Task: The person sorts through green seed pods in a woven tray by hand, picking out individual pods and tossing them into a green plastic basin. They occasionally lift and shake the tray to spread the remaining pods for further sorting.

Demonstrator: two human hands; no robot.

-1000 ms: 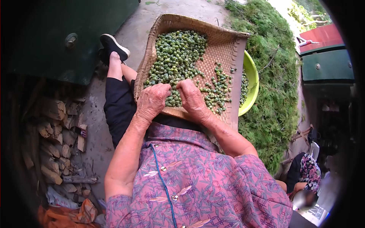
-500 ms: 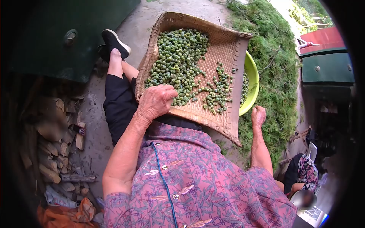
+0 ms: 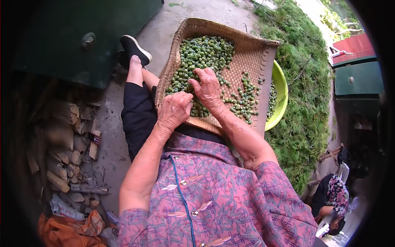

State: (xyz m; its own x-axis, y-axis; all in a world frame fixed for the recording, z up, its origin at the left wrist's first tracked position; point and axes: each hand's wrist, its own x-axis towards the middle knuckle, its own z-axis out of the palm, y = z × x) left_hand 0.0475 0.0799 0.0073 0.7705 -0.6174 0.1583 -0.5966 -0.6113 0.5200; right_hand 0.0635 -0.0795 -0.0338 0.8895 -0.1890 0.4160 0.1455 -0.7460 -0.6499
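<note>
On woven tray, hands amid knobbly green pods

A woven basket rests tilted on the lap. Small green pods lie heaped along its left side, with a thinner scatter to the right.

Firewood stack, green foliage pile, yellow-green basin on concrete ground

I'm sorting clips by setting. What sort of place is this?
Probably a rural yard outdoors: bare concrete ground, stacked firewood, and a big pile of cut green plants beside the woven basket of green pods.
</note>
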